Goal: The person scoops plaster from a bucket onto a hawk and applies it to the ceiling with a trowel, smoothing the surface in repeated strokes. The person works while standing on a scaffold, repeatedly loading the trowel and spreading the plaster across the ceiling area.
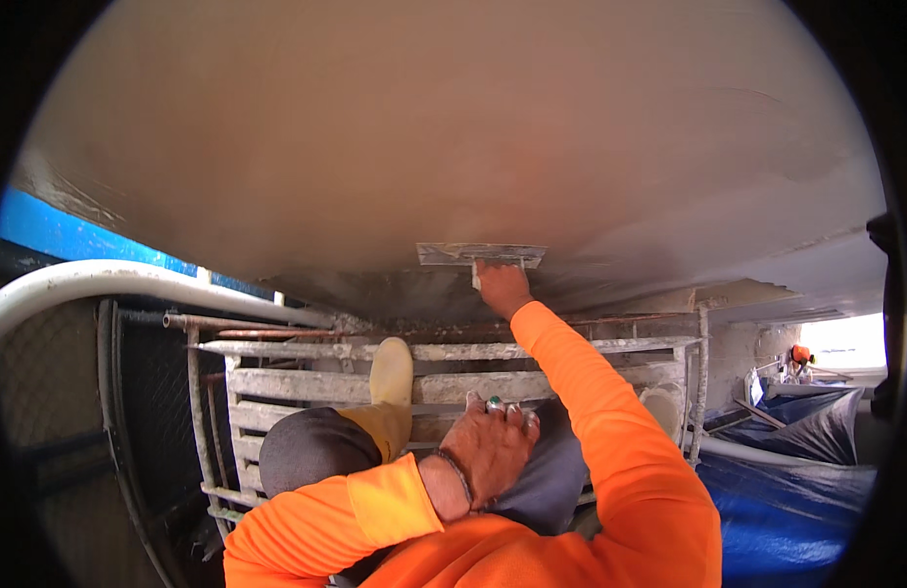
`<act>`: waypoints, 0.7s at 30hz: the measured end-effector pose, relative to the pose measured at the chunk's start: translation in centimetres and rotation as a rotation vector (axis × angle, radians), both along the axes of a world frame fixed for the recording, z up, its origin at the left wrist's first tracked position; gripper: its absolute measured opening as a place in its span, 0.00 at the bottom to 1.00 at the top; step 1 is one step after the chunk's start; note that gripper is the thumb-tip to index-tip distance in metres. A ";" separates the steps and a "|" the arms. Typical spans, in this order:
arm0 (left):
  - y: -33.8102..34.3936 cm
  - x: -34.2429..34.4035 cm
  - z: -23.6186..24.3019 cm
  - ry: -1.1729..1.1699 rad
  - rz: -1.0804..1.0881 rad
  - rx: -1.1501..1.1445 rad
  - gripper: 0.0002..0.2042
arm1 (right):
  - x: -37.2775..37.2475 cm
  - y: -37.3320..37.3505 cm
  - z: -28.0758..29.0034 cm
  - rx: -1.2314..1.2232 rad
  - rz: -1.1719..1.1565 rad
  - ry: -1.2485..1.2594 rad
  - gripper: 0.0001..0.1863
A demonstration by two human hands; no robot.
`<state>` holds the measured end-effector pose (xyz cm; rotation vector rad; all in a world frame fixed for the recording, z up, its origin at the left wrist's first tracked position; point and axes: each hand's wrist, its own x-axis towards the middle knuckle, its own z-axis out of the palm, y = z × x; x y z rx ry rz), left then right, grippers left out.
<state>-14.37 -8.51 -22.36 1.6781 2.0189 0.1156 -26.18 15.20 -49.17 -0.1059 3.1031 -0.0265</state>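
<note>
My right hand [504, 287] is closed round the handle of a flat rectangular plastering trowel [439, 255]. The trowel's long blade lies against the lower part of a broad grey-brown plastered wall [453, 127]. Smears of plaster show on the blade. My left hand [488, 446] rests palm down on my dark-trousered leg, with its fingers stretched out and nothing held. It wears a ring with a green stone and a dark bracelet, and pale residue coats the fingertips. Both arms are in orange sleeves.
Plaster-spattered scaffold slats [307, 384] and rails lie beneath me, with my yellow boot [392, 372] on them. A thick white pipe [111, 276] curves by at left. Blue tarpaulin [777, 514] spreads at lower right. Farther right, a person in orange [801, 355] is partly visible.
</note>
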 end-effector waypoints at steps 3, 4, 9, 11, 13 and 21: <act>-1.0 -0.2 0.3 -0.022 0.045 0.029 0.30 | -0.5 0.6 -5.6 0.041 -0.018 -0.132 0.13; -1.2 -0.4 0.3 -0.011 0.068 0.033 0.28 | -0.5 0.6 -7.0 0.043 -0.032 -0.188 0.14; -1.7 -0.7 0.2 0.006 0.096 0.057 0.25 | 3.1 0.3 -8.9 -0.052 -0.089 -0.434 0.23; -1.6 -0.8 0.2 -0.018 0.088 0.062 0.25 | 5.3 0.4 -8.4 -0.109 -0.110 -0.511 0.28; -1.4 -1.1 0.1 -0.009 0.071 0.064 0.25 | 6.3 1.1 -8.3 -0.092 -0.056 -0.391 0.31; -0.5 -0.8 0.1 -0.007 0.056 -0.007 0.25 | 4.3 6.3 -10.5 -0.006 -0.111 -0.227 0.27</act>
